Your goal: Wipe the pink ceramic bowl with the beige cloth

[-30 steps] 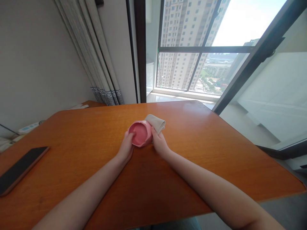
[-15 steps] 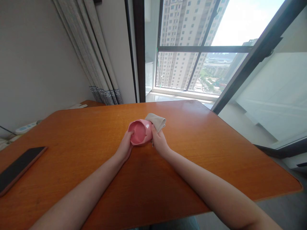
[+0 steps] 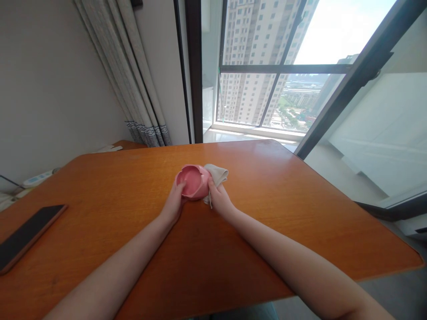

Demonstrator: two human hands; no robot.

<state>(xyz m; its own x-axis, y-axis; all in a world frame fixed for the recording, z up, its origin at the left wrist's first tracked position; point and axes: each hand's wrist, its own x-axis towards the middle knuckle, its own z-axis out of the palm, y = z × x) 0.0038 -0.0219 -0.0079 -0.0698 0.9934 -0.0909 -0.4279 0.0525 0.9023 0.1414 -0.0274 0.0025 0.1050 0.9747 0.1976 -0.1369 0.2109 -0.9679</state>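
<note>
A glossy pink bowl (image 3: 203, 187) with a notched, wavy rim is held above the middle of the table, tipped so its hollow faces me. My left hand (image 3: 174, 201) grips its left side, thumb inside the rim and the other fingers hidden behind. My right hand (image 3: 220, 200) is closed on a pale grey cloth (image 3: 217, 173), pressed against the bowl's right outer side. Part of the cloth sticks up beyond the hand, and a loose corner hangs below the bowl. The right fingertips are hidden behind the cloth and bowl.
The brown wooden table (image 3: 133, 178) spreads under both arms. A dark phone-like slab (image 3: 31, 235) with a reddish edge lies at the left. A white power strip (image 3: 40, 178) is by the wall. Curtains (image 3: 133, 89) and a large window (image 3: 267, 69) stand behind the table.
The bowl has shifted slightly left and turned a little in my hands. The cloth has moved left and lower, with more of its corner showing beneath the bowl.
</note>
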